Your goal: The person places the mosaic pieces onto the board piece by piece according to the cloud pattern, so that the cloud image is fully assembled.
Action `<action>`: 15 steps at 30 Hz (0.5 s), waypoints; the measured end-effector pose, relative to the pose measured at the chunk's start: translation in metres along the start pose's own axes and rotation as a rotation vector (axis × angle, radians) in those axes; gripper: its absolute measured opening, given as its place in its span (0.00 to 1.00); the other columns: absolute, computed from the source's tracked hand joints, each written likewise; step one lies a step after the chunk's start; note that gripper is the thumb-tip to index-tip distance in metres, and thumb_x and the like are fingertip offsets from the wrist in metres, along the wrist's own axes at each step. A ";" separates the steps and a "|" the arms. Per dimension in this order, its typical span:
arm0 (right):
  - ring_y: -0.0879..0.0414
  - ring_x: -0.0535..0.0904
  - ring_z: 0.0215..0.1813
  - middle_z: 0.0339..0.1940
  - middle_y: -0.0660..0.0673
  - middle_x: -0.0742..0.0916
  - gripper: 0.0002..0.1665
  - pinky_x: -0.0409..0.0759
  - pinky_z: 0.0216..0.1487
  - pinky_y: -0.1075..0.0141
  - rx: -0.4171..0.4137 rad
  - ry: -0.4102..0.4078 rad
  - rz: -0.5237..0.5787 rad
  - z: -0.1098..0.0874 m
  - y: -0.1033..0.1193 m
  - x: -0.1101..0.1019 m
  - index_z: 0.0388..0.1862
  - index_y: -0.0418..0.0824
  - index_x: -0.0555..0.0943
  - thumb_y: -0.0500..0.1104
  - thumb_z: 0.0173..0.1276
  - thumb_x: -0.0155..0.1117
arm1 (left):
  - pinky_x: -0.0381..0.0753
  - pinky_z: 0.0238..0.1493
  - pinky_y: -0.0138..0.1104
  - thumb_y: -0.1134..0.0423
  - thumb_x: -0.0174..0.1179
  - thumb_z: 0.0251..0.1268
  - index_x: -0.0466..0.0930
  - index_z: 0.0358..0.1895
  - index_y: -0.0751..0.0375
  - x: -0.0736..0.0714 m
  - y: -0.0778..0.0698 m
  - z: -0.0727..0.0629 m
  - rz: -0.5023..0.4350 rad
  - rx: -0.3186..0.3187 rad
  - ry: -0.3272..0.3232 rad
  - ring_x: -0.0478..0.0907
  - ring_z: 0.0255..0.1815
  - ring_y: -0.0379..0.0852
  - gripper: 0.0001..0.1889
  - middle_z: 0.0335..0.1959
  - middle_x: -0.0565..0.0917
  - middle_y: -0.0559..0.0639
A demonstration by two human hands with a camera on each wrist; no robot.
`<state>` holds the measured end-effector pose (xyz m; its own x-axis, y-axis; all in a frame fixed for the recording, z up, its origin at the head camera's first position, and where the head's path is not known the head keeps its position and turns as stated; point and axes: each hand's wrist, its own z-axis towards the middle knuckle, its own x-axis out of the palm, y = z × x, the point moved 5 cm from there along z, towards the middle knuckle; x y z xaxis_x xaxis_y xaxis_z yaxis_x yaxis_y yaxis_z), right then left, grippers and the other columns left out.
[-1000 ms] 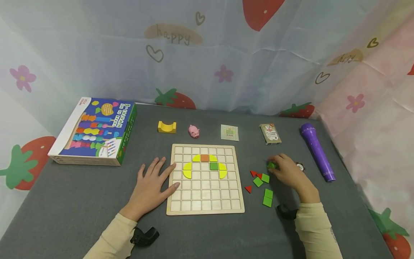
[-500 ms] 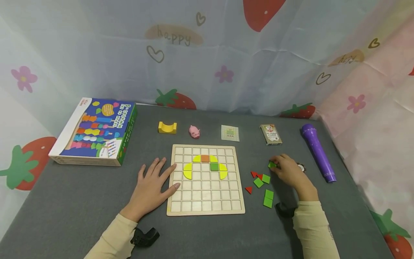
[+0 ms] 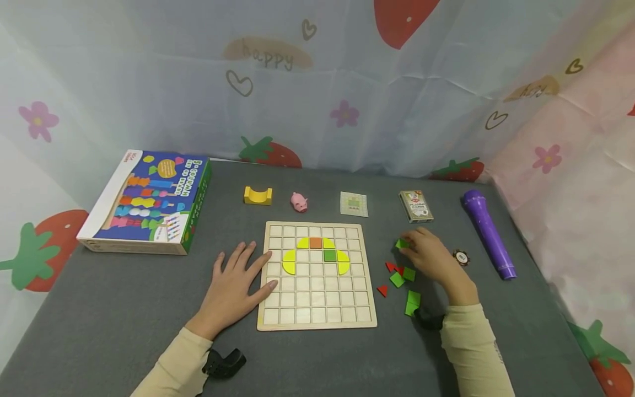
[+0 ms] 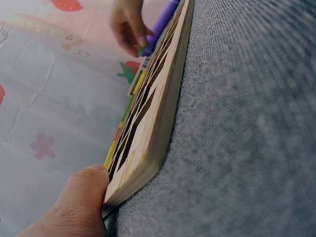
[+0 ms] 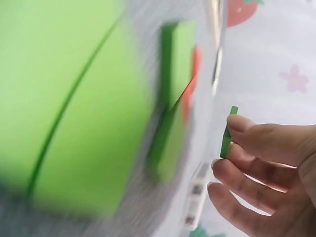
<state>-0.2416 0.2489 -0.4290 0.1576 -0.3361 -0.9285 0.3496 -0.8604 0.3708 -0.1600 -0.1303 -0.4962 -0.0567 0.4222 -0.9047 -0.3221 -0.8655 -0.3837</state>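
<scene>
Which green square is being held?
The green square pinched by the right hand. The other five aren't held: one sits on the wooden board, four loose squares lie on the table.

"happy" is printed on the cloth (image 3: 268,53) at upper left. "PLAYING CARDS" is read on the deck (image 3: 416,207), right of centre. The box's (image 3: 149,201) lettering, at left, is blurred.

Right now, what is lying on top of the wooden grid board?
Yellow rounded pieces, an orange square and a green square. The left hand covers bits of the board; those bits cannot be seen.
</scene>
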 end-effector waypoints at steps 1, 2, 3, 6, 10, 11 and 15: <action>0.41 0.79 0.48 0.46 0.35 0.79 0.18 0.79 0.48 0.49 -0.012 0.000 0.003 0.002 0.006 0.000 0.53 0.29 0.77 0.35 0.66 0.63 | 0.41 0.68 0.65 0.34 0.51 0.64 0.63 0.72 0.44 0.000 0.000 0.000 -0.001 0.001 -0.002 0.49 0.76 0.60 0.36 0.74 0.60 0.58; 0.42 0.79 0.48 0.46 0.35 0.79 0.18 0.79 0.48 0.49 -0.026 0.002 0.010 0.003 0.013 0.001 0.53 0.30 0.77 0.35 0.66 0.63 | 0.42 0.68 0.65 0.34 0.51 0.64 0.63 0.72 0.44 0.000 0.000 0.000 0.000 0.001 -0.005 0.50 0.76 0.60 0.36 0.74 0.60 0.58; 0.42 0.79 0.49 0.47 0.36 0.79 0.18 0.79 0.48 0.50 -0.041 0.005 0.017 0.005 0.019 0.002 0.54 0.30 0.77 0.35 0.66 0.63 | 0.42 0.68 0.65 0.34 0.51 0.64 0.63 0.72 0.44 0.000 0.000 0.000 0.000 0.003 -0.009 0.50 0.76 0.60 0.36 0.74 0.60 0.58; 0.44 0.79 0.49 0.48 0.37 0.79 0.19 0.80 0.47 0.53 -0.091 0.022 0.027 0.009 0.041 0.007 0.55 0.31 0.76 0.35 0.66 0.63 | 0.42 0.67 0.65 0.34 0.52 0.63 0.64 0.72 0.45 -0.001 -0.001 0.001 0.001 0.004 -0.017 0.50 0.76 0.60 0.36 0.73 0.60 0.59; 0.46 0.79 0.50 0.50 0.39 0.79 0.20 0.80 0.47 0.56 -0.144 0.060 0.005 0.014 0.067 0.014 0.56 0.33 0.76 0.35 0.66 0.64 | 0.42 0.67 0.65 0.34 0.52 0.63 0.64 0.72 0.45 -0.001 -0.001 0.001 0.002 0.006 -0.017 0.51 0.75 0.60 0.36 0.73 0.60 0.59; 0.47 0.79 0.50 0.50 0.40 0.79 0.20 0.80 0.47 0.57 -0.155 0.070 -0.001 0.016 0.073 0.016 0.56 0.33 0.76 0.35 0.66 0.64 | 0.42 0.67 0.65 0.35 0.52 0.64 0.64 0.72 0.45 -0.001 -0.001 0.001 0.001 0.006 -0.018 0.51 0.75 0.60 0.36 0.73 0.60 0.59; 0.49 0.79 0.51 0.49 0.42 0.80 0.19 0.79 0.49 0.58 -0.184 0.107 -0.012 0.023 0.093 0.024 0.56 0.35 0.76 0.35 0.66 0.63 | 0.42 0.68 0.65 0.35 0.52 0.64 0.63 0.72 0.45 0.000 -0.001 0.000 -0.002 0.003 -0.011 0.50 0.76 0.60 0.36 0.74 0.60 0.58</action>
<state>-0.2264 0.1526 -0.4170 0.2460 -0.2749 -0.9295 0.5135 -0.7764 0.3655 -0.1602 -0.1296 -0.4957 -0.0661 0.4269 -0.9019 -0.3254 -0.8637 -0.3850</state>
